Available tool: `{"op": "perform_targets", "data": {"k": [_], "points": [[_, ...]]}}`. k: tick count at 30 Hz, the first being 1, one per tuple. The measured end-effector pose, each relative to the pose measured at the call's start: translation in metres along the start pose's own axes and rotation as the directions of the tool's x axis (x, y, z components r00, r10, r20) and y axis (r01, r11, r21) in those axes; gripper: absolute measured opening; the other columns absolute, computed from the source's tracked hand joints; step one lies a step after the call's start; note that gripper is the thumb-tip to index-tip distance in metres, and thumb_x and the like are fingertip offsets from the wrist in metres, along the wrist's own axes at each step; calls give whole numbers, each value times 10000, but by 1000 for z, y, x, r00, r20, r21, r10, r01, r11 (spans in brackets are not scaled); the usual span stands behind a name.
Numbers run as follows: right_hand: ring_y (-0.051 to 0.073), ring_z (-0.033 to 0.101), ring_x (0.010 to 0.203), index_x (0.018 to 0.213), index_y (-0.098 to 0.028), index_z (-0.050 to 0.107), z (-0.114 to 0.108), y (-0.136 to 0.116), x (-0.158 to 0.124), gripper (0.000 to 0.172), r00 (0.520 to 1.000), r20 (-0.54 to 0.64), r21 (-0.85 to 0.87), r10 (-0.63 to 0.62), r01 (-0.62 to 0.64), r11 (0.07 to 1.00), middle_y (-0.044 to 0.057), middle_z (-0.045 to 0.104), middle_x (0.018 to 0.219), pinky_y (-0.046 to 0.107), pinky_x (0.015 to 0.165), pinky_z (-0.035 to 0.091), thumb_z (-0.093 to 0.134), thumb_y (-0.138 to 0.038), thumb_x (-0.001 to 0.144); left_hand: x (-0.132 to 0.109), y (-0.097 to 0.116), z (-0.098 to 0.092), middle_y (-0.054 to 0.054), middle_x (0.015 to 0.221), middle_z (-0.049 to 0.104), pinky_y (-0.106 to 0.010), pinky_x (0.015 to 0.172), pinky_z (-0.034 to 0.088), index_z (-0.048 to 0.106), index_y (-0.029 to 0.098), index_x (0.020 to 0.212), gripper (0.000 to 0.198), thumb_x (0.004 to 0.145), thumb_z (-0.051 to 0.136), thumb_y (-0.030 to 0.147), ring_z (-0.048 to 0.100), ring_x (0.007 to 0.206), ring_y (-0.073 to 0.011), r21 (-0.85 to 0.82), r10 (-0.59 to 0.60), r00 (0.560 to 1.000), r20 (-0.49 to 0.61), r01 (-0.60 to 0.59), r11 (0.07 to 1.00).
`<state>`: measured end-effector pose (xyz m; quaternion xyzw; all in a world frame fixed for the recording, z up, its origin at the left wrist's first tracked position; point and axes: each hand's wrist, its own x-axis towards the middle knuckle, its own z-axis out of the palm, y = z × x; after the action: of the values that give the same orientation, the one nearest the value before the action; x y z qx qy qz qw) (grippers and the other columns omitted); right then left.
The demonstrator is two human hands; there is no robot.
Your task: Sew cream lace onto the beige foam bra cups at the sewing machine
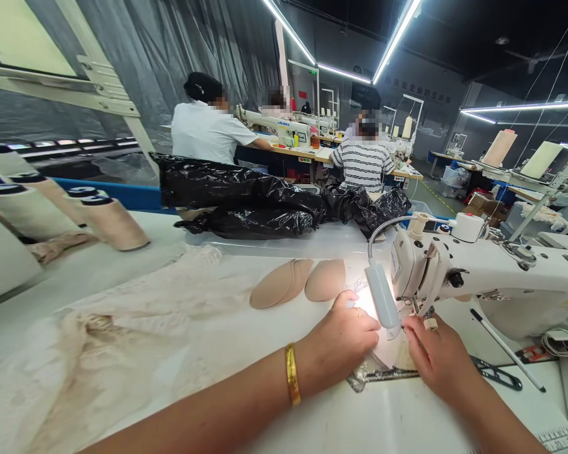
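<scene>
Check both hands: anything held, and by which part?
Left hand is at the pale fabric's left side, grip unclear. Right hand is by the sewing machine; hold can't be told.

Looks like sewing workshop: shows industrial sewing machine (pixel 483 261) up close, workers (pixel 208 133) at more machines (pixel 288 131) beyond, thread cones (pixel 116 224), tube lights (pixel 397 38).

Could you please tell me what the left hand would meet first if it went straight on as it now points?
Probably the grey lamp, just ahead of the left hand in the picture. Depth is unclear, so the hand might pass beneath it and meet the near sewing machine instead.
</scene>
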<state>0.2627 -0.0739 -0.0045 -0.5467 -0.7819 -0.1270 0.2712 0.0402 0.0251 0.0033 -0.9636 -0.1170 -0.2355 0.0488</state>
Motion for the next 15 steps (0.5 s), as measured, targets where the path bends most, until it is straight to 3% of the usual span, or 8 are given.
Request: {"op": "perform_targets", "data": {"k": [3, 6, 10, 15], "points": [[214, 592, 769, 1033, -238, 606, -7, -2, -1, 243, 979, 190, 100, -79, 61, 993, 31, 644, 854, 304, 640, 445, 426, -87, 967, -1, 4, -5, -1, 713, 604, -425, 859, 339, 516, 168, 653, 198, 704, 581, -12, 549, 704, -185, -7, -55, 996, 69, 56, 998], [197, 581, 795, 918, -242, 602, -12, -4, 0, 244, 949, 283, 182, -137, 87, 979, 19, 622, 858, 298, 684, 438, 447, -55, 929, -5, 15, -6, -2, 773, 625, -442, 855, 325, 531, 183, 680, 163, 764, 614, 70, 528, 691, -195, -17, -55, 995, 88, 56, 998], [195, 574, 821, 908, -242, 609, -13, -6, 0, 258, 940, 304, 219, -151, 85, 972, 18, 609, 872, 301, 712, 436, 455, -35, 901, -11, 28, -1, 16, 758, 593, -478, 895, 305, 551, 211, 729, 134, 778, 606, 99, 464, 643, -185, -2, -12, 1000, 23, 12, 1000], [205, 571, 834, 994, -240, 624, -6, -4, -2, 288, 947, 294, 222, -130, 65, 973, 24, 614, 899, 321, 734, 440, 455, -27, 901, -10, 21, 0, 32, 720, 559, -501, 926, 290, 535, 201, 719, 157, 737, 603, 61, 436, 621, -162, -22, 7, 999, 36, -6, 1000]]}}
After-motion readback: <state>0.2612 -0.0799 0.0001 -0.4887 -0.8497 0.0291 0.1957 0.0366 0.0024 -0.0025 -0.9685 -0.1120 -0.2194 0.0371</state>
